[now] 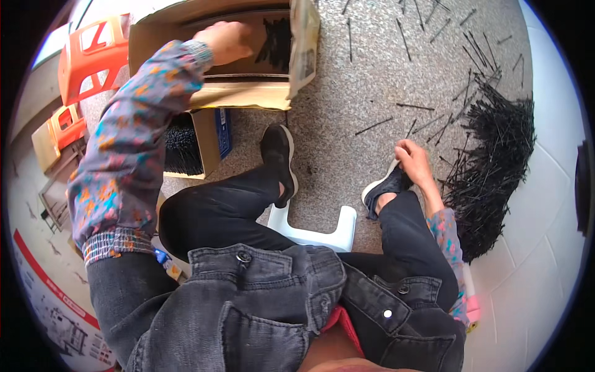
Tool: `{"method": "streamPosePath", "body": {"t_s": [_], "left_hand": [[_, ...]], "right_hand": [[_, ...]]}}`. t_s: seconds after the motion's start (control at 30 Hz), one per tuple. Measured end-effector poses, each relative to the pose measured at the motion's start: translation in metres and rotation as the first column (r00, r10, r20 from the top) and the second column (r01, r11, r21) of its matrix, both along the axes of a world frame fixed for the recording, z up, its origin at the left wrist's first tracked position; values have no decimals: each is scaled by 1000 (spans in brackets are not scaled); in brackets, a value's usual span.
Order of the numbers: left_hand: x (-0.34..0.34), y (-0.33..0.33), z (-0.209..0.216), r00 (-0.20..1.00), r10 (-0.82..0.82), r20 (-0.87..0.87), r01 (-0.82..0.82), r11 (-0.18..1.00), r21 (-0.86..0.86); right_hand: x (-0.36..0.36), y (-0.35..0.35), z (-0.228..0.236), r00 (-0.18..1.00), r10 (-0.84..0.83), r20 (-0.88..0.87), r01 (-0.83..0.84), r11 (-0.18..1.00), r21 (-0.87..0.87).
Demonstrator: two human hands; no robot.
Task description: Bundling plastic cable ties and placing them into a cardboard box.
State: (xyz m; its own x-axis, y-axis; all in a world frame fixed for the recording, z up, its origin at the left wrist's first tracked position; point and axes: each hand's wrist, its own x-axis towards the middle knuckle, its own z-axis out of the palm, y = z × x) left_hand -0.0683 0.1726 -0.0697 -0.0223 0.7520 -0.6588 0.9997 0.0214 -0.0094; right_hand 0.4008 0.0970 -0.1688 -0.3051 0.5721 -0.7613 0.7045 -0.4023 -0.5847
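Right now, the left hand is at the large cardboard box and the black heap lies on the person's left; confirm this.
Wrong side: in the head view, the black heap lies on the person's right. The left hand is at the large cardboard box.

A dark grey denim jacket (180,316) with buttoned flap pockets (263,266) is worn, with flowered sleeve covers (133,142) gathered at checked cuffs (118,243), black trousers (214,208) and dark shoes (276,152) having pale soles (373,185).

2 hands (228,42) (415,162) well apart, left farther forward
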Motion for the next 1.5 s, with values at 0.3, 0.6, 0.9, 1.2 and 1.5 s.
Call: {"method": "streamPosePath", "body": {"t_s": [0.3, 0.6, 0.9, 1.2, 1.5], "left_hand": [[135, -93, 119, 613, -64, 788, -40, 993, 112], [116, -178, -68, 966, 250, 63, -228, 942, -246], [130, -179, -157, 851, 499, -162, -509, 861, -21], [112, -168, -187, 600, 800, 19, -798, 597, 78], [38, -177, -106, 955, 37, -293, -174, 872, -457]], "right_hand": [[-10, -6, -53, 932, 330, 149, -346, 689, 637], [-23, -3, -94, 722, 625, 297, -627, 410, 662], [-24, -16, -53, 911, 411, 47, -331, 658, 677], [-15, -18, -40, 976, 211, -58, -119, 732, 670], [-2, -21, -36, 993, 115, -24, -76, 785, 615]]}}
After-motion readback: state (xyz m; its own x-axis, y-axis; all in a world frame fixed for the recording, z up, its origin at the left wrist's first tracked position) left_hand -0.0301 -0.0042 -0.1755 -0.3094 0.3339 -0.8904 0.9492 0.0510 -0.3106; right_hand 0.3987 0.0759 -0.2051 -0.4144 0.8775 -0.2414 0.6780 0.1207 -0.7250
